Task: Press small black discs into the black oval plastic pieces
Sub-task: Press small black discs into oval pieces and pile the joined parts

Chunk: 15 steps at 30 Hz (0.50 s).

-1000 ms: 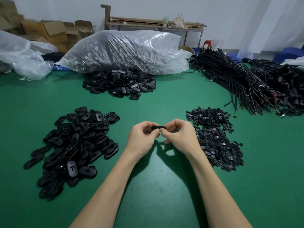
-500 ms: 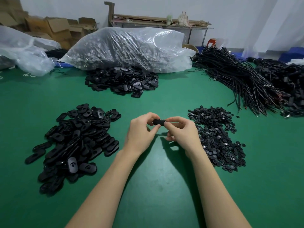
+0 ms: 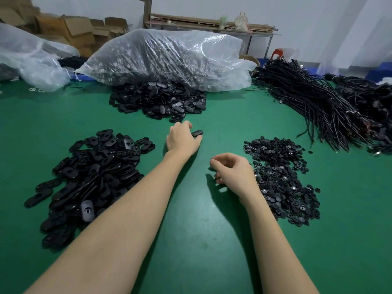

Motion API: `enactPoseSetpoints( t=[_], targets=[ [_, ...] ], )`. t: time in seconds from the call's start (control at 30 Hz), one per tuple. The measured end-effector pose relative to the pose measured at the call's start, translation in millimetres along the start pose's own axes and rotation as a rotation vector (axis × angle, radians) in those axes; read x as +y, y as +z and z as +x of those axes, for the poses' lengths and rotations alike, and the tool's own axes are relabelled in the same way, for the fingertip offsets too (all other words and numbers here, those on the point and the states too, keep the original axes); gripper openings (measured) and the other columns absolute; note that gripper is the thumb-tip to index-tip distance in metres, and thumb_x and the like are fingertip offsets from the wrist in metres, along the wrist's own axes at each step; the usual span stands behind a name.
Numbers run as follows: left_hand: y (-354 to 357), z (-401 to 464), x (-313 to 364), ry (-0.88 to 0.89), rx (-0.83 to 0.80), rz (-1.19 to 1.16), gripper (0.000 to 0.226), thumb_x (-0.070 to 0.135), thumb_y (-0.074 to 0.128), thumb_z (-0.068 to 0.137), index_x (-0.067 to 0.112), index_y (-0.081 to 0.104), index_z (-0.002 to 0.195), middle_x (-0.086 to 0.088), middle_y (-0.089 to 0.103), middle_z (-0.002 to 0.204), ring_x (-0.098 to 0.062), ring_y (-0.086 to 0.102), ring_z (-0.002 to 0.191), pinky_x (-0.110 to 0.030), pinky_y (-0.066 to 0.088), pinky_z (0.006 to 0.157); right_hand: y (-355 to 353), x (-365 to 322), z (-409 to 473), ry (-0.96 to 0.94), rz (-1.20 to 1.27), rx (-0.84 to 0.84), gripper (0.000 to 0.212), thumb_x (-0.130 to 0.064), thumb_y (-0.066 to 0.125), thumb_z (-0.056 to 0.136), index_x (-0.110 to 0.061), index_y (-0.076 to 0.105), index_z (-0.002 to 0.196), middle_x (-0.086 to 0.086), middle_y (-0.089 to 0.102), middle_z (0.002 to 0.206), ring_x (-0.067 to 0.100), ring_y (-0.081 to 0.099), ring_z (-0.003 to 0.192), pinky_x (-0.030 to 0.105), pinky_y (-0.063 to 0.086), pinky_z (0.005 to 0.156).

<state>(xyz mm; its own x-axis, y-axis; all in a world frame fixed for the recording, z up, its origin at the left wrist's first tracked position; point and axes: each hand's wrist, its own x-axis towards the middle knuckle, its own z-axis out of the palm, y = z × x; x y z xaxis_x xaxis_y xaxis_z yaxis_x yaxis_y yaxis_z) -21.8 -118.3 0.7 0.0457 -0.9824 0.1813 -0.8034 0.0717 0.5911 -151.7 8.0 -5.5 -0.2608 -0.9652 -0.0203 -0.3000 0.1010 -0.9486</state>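
Observation:
My left hand (image 3: 182,141) reaches forward over the green table and holds one black oval piece (image 3: 197,133) at its fingertips, just short of the far heap of oval pieces (image 3: 159,100). My right hand (image 3: 232,169) hovers lower, fingers loosely curled and holding nothing, beside the pile of small black discs (image 3: 280,177) on its right. A big heap of black oval pieces (image 3: 91,177) lies to the left of my left forearm.
A full clear plastic bag (image 3: 167,58) lies behind the far heap, another bag (image 3: 31,60) at the far left. Bundles of black cords (image 3: 318,102) fill the right back. Cardboard boxes (image 3: 70,30) and a wooden rack stand by the wall.
Both hands held the oval piece together at the centre before. Now my left hand has carried it forward toward the far heap, and my right hand has let go and dropped toward the discs.

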Motion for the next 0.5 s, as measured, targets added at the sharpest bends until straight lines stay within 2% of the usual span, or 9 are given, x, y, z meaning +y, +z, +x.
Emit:
enactPoseSetpoints(
  t=[0.1,0.2,0.27,0.4,0.5],
  targets=[
    [-11,-33,-10,0.069,0.034,-0.054,0.040,0.041,0.066,0.093,0.018,0.059,0.126,-0.004,0.057,0.129,-0.023,0.053,0.122,-0.040,0.046,0.096,1,-1,-1,-0.004,-0.016,0.002,0.006,-0.021,0.070,0.090,-0.023,0.073,0.085,-0.007,0.076,0.075,0.007,0.065,0.050,0.045,0.064,0.078],
    [-20,-74,-25,0.141,0.047,0.021,0.030,0.041,0.064,0.094,0.021,0.064,0.115,-0.001,0.059,0.122,-0.019,0.052,0.115,-0.034,0.040,0.089,2,-3,-2,0.001,-0.045,0.014,0.005,-0.021,0.070,0.089,-0.023,0.074,0.086,-0.005,0.076,0.077,0.008,0.066,0.053,0.046,0.063,0.081],
    [-22,-94,-34,0.195,0.061,0.071,0.029,0.043,0.062,0.095,0.023,0.065,0.114,0.002,0.060,0.119,-0.018,0.051,0.114,-0.034,0.037,0.093,4,-5,-2,-0.001,-0.109,0.041,0.005,-0.024,0.069,0.089,-0.023,0.074,0.087,-0.005,0.076,0.080,0.010,0.068,0.061,0.045,0.062,0.084],
    [-25,-107,-41,0.254,0.054,0.080,0.034,0.046,0.054,0.099,0.023,0.062,0.123,0.006,0.059,0.126,-0.015,0.049,0.119,-0.033,0.034,0.101,11,-13,-3,-0.056,-0.294,0.066,0.009,-0.034,0.068,0.089,-0.027,0.075,0.090,-0.013,0.074,0.084,0.010,0.071,0.080,0.034,0.059,0.080],
    [-26,-109,-40,0.276,0.034,0.128,0.037,0.046,0.053,0.099,0.020,0.059,0.125,0.003,0.057,0.126,-0.018,0.048,0.119,-0.035,0.034,0.101,24,-26,-3,-0.142,-0.327,0.076,0.007,-0.032,0.067,0.091,-0.030,0.073,0.087,-0.020,0.069,0.082,0.002,0.067,0.085,0.024,0.048,0.076]
  ],
)
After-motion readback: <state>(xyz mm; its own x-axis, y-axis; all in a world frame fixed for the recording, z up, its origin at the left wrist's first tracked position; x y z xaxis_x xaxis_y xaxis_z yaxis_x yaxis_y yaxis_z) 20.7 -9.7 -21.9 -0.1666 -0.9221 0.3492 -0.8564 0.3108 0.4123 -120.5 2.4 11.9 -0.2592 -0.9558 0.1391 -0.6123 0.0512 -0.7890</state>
